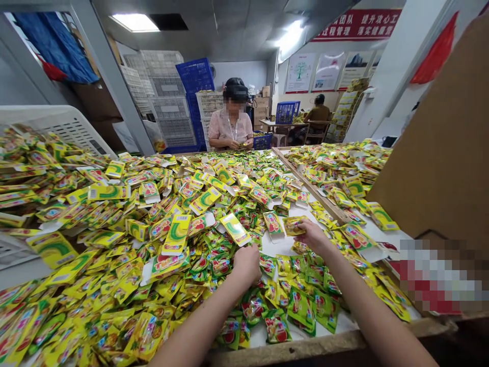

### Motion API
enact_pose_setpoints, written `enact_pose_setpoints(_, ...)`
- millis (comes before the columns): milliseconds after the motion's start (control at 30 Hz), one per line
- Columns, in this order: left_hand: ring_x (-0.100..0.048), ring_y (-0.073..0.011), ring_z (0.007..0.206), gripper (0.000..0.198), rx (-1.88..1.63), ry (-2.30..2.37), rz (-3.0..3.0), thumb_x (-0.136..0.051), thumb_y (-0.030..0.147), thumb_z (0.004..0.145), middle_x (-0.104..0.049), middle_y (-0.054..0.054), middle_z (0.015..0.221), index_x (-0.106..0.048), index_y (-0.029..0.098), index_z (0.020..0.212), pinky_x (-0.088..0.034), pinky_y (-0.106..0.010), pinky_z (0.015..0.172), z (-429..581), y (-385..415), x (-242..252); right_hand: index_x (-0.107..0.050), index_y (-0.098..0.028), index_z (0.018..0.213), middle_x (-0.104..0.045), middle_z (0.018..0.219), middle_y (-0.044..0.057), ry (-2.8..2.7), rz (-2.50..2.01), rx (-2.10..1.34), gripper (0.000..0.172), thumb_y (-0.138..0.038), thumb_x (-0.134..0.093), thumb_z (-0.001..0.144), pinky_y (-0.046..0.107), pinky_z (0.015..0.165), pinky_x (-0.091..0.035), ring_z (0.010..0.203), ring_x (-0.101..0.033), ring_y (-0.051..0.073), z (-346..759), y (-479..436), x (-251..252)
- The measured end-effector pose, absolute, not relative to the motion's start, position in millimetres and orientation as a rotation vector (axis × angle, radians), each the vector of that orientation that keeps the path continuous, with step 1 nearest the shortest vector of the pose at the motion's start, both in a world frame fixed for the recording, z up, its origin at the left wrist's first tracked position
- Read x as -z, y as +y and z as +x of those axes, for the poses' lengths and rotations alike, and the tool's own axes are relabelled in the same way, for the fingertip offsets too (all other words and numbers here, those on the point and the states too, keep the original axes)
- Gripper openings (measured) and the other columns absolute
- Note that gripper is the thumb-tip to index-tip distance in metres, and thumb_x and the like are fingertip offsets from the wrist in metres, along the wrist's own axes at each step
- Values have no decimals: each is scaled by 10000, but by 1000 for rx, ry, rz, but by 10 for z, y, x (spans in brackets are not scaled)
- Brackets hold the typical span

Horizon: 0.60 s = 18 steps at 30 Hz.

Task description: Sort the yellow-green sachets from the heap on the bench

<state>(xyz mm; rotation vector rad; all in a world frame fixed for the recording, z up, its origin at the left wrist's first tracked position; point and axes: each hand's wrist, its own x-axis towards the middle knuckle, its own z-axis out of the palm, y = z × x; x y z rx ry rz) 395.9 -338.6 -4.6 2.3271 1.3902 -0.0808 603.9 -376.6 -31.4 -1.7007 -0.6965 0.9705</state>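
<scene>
My left hand [247, 264] is closed in a fist low over green candy packets [254, 306]. A yellow-and-green carton [235, 229] stands just beyond its knuckles; whether the fingers grip it or something smaller is hidden. My right hand [311, 237], farther to the right, pinches a small yellow packet [293, 225] between thumb and fingers. Close to that packet, a carton with a white flap [273, 225] lies on the white tabletop [273, 247]. More green and yellow packets are spread between my forearms.
Flat cartons [49, 178] heap up on the left, by a white crate [64, 117]. A wooden divider [313, 191] separates another pile on the right. Brown cardboard [431, 153] rises at right. Across the table sits a co-worker [231, 120]; another person [319, 112] sits farther back.
</scene>
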Motion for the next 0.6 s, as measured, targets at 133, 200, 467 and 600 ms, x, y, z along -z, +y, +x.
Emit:
enact_pose_setpoints(133,-656,-309,903,177,-215,1362,2157,-592,99,721,-692,-153,875,-621,142,891,-478,-440,824,3829,-3330,-68,-540,-198,671,-675,681,41,-557,-1354,-1152,156,-309,-635,724,325,586,-559,616,-655,171,5861,-3823,136)
enact_pose_setpoints(200,-653,-254,903,171,-399,1330,2026,-550,220,802,-682,-126,951,-596,160,956,-489,-379,812,3768,-3334,-131,-571,-190,699,-677,681,21,-508,-1240,-1173,230,-326,-745,635,285,560,-555,597,-646,150,5715,-3844,88)
enact_pose_setpoints(467,-576,-128,689,357,-950,1183,1486,-489,539,806,-568,-1,742,-469,183,821,-476,-238,644,3835,-3606,-39,-627,-172,749,-704,694,1,-396,-983,-1258,447,-553,-767,561,264,601,-557,616,-660,139,4917,-3963,65)
enact_pose_setpoints(600,-484,-116,611,285,-968,1169,1529,-568,448,786,-480,39,642,-447,199,719,-434,-230,594,3830,-3675,48,-659,-161,776,-732,739,26,-457,-904,-1368,399,-487,-788,585,288,677,-568,669,-687,157,4856,-4060,75)
